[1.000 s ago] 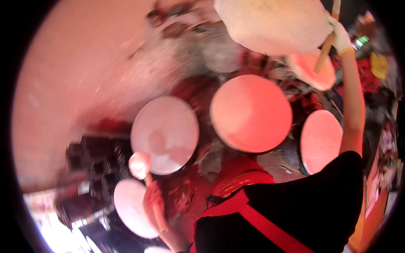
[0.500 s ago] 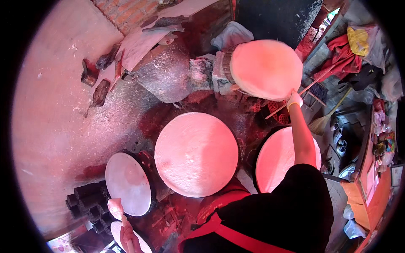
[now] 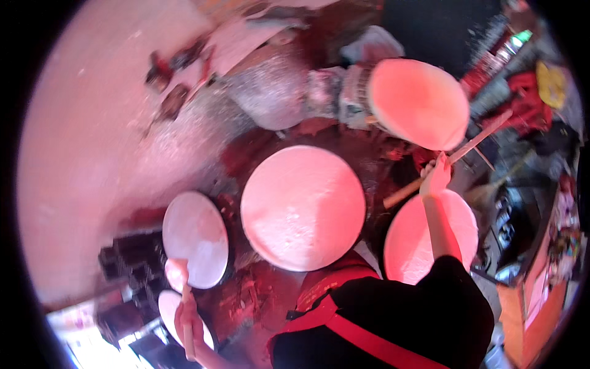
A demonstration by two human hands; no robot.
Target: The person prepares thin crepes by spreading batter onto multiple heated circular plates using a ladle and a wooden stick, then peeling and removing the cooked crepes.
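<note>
Two firm grips: the left hand point(image 3: 188, 320) clasps a pale-headed tool point(image 3: 176, 274) low, freeing its head; the right hand point(image 3: 437, 175) holds a wooden stick point(image 3: 402, 194) partway along, seemingly for balance.

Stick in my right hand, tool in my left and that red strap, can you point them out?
Stick point(image 3: 403, 194): head view, on its lower stretch.
Tool point(image 3: 176, 274): head view, on its pale head.
Red strap point(image 3: 381, 344): head view, on its middle, across the black top point(image 3: 424, 313).
</note>
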